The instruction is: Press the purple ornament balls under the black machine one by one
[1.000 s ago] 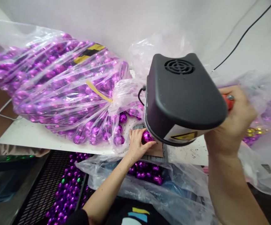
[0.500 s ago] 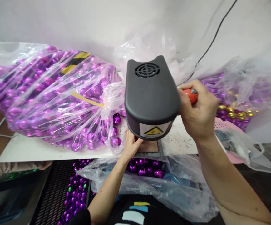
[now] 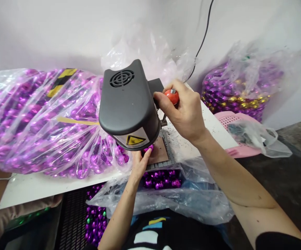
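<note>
A black press machine (image 3: 129, 104) with a round vent on top and a yellow warning triangle on its front stands at the bench's middle. My right hand (image 3: 184, 111) is closed around the red ball knob (image 3: 171, 97) at the machine's right side. Below the machine's head, my left hand (image 3: 139, 163) holds a shiny purple ball (image 3: 148, 148) between thumb and fingers. The machine's head hides the fingertips and part of the ball. Under that hand lies a brown pad (image 3: 161, 152) on a grey base plate (image 3: 170, 160).
A clear bag of purple balls (image 3: 49, 139) covers the left of the white bench (image 3: 31, 189). Loose purple balls (image 3: 161, 180) lie in clear plastic before the bench. To the right are another filled bag (image 3: 239, 90) and a pink basket (image 3: 224, 119). A black cable (image 3: 205, 34) hangs behind.
The view has turned, so the machine appears farther left and slanted. More of the pad and the purple ball shows by my left hand. My right hand stays on the red knob.
</note>
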{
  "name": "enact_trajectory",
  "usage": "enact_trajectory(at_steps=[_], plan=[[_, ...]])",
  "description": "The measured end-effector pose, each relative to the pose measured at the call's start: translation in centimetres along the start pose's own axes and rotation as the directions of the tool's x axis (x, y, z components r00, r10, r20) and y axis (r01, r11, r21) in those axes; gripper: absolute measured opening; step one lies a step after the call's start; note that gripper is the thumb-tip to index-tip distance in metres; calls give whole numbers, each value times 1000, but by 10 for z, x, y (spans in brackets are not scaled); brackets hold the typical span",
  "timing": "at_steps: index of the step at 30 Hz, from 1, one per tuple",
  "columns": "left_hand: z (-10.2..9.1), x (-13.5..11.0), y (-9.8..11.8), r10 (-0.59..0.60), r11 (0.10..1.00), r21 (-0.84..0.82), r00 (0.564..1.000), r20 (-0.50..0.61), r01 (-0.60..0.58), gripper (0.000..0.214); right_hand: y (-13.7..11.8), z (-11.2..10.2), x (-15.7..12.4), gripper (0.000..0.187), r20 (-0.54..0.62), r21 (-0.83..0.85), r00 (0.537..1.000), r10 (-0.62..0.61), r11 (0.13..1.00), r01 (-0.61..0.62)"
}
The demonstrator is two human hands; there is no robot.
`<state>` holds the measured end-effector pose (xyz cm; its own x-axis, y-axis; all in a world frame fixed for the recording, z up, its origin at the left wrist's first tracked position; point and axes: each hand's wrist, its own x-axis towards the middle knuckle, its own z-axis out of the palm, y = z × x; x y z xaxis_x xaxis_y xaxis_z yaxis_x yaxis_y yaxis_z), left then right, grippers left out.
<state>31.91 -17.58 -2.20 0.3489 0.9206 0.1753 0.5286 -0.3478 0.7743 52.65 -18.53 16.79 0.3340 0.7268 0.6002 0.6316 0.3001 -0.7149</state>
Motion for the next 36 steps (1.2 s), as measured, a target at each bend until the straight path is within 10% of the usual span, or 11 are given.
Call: enact_trajectory(at_steps=[21, 28, 36], plan=[[19, -9, 5, 155, 978, 133, 987, 40, -159, 56, -3, -7, -4, 33, 36, 42, 999, 32, 999, -34], [18, -10, 8, 121, 992, 17, 987, 110, -123, 42, -3, -16, -50, 4, -84, -141, 974, -209, 970, 196], [16, -11, 12, 96, 995, -32, 992, 80, -94, 42, 19, -9, -100, 26, -58, -184, 934, -352, 923, 337]])
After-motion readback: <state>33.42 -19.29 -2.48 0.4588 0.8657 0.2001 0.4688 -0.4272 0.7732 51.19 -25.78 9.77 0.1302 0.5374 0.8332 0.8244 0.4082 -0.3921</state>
